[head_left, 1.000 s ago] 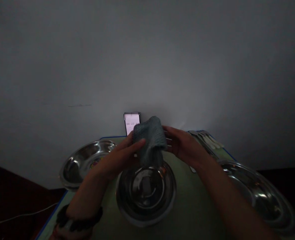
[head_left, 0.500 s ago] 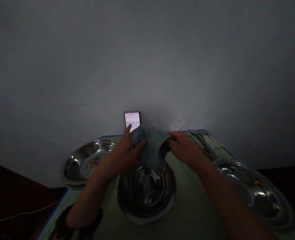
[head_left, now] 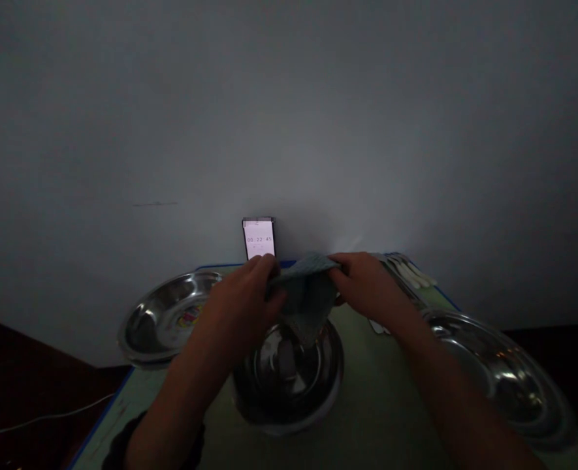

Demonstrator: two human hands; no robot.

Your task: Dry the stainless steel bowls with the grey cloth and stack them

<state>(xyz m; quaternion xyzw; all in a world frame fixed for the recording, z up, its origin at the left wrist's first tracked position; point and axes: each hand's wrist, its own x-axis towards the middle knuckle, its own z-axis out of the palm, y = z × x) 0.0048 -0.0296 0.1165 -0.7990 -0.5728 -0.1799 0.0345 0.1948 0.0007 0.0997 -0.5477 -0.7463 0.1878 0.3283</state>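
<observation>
Both of my hands grip a grey-blue cloth [head_left: 305, 297] and stretch it between them above a steel bowl [head_left: 289, 375] in the middle of the table. My left hand [head_left: 242, 307] pinches the cloth's left end with closed fingers. My right hand [head_left: 367, 287] holds the right end the same way. A corner of the cloth hangs down toward the bowl's inside. The bowl stands on the green table top [head_left: 377, 405].
A phone [head_left: 258, 238] with a lit timer screen leans on the wall behind the hands. A wide steel basin [head_left: 164, 320] sits at the left and another [head_left: 504, 378] at the right. Several spoons [head_left: 409, 271] lie at the back right. A white cable [head_left: 38, 421] runs at lower left.
The cloth was bunched high in front of the phone. My hands have pulled it out sideways and lowered it, so the phone screen shows in full now.
</observation>
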